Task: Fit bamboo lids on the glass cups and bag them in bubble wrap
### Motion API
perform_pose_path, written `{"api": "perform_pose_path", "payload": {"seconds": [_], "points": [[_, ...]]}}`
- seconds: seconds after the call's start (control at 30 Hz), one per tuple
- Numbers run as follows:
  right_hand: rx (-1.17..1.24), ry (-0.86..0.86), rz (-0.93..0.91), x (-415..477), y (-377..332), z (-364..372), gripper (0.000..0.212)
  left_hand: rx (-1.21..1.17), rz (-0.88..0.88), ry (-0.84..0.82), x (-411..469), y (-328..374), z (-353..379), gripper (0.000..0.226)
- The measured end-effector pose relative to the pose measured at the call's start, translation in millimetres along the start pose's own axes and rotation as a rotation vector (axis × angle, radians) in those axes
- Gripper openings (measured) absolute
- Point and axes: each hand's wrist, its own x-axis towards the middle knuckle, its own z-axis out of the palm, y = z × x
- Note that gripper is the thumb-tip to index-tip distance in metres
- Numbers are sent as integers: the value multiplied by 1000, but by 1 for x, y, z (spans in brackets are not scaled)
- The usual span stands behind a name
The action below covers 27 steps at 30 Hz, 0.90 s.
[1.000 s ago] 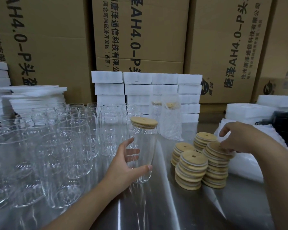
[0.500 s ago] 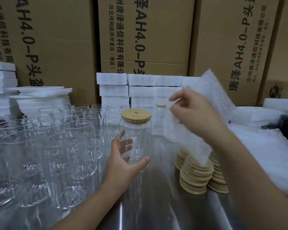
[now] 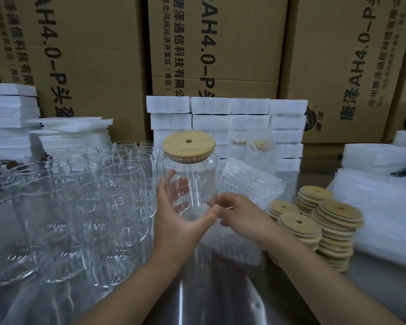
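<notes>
The glass cup (image 3: 192, 184) is upright and held above the bench (image 3: 209, 301), with a bamboo lid (image 3: 188, 145) seated on its mouth. The left hand (image 3: 178, 221) wraps its fingers and thumb round the cup's lower half. The right hand (image 3: 242, 214), just beside the cup's base, pinches a bubble wrap bag (image 3: 251, 184) that spreads behind and below it. To the right stand 4 stacks of lids (image 3: 338, 221); to the left, crowded empty cups (image 3: 80, 207). White foam blocks (image 3: 220, 106) and cardboard boxes (image 3: 220, 43) stand behind.
</notes>
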Motion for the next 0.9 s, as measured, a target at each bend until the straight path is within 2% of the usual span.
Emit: {"api": "perform_pose_path", "payload": {"seconds": [0.13,0.2,0.23,0.4,0.6,0.7,0.8,0.9], "points": [[-530,-84,-111,-17,14,-7,37,-5,-2,-3,2,0,0,95],[-735,-70,-164,-22,20,-3,38,6,-2,-7,3,-1,0,90],[-763,-39,-176,-24,21,1,33,10,-7,-8,2,-1,0,88],[-683,42,-189,-22,25,6,20,-7,-35,-6,1,-2,1,87],[-260,162,-97,-19,23,9,21,-95,-35,-24,-2,2,6,87],[-331,118,-156,-23,22,8,19,-123,-28,-23,-4,5,6,89],[-524,-16,-204,-29,24,9,32,-112,-23,-12,-4,6,5,90],[-632,-57,-274,-33,23,10,26,-114,-36,-10,-4,6,5,88]]}}
